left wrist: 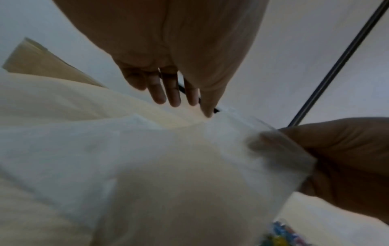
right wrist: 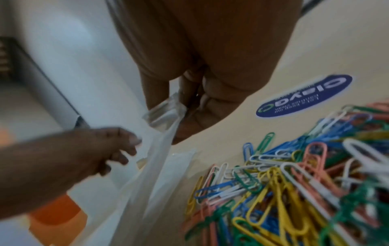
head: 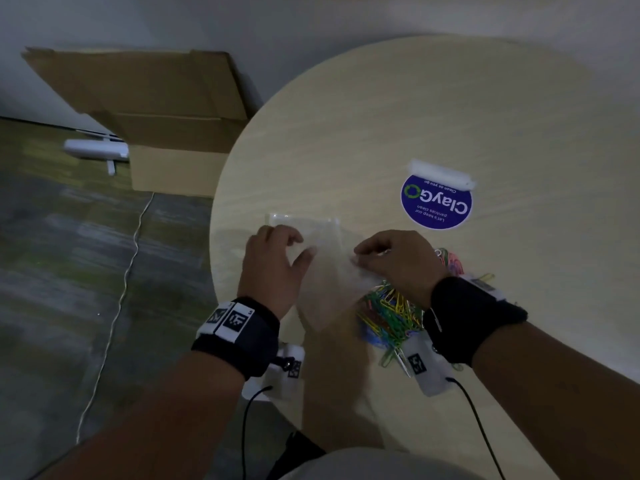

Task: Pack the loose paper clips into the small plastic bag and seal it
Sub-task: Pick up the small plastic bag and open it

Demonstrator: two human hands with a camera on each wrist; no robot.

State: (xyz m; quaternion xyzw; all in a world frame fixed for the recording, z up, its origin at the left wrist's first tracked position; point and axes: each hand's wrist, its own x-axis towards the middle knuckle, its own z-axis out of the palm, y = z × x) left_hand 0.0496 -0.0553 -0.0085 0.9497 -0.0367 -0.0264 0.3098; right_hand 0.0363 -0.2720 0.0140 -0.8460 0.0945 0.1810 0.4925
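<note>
The right hand (right wrist: 202, 93) pinches a corner of the plastic bag (head: 325, 292); the left hand (head: 273, 268) hovers beside it, fingers loosely spread, holding nothing. Paper clips (right wrist: 294, 191) lie heaped on the worktop (head: 415, 116), right of the bag.

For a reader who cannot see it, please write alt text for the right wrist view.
The right hand pinches a corner of the small plastic bag above the table; the left hand reaches toward it. Loose coloured paper clips lie piled beside.

The small plastic bag (head: 329, 289) is clear, limp and empty, lifted off the desk (head: 381, 116) with one top corner bunched up (right wrist: 166, 114). The paper clips (head: 391, 317) lie at its 4 o'clock in a loose tangled heap of blue, green, yellow, pink and white (right wrist: 294, 191).
</note>
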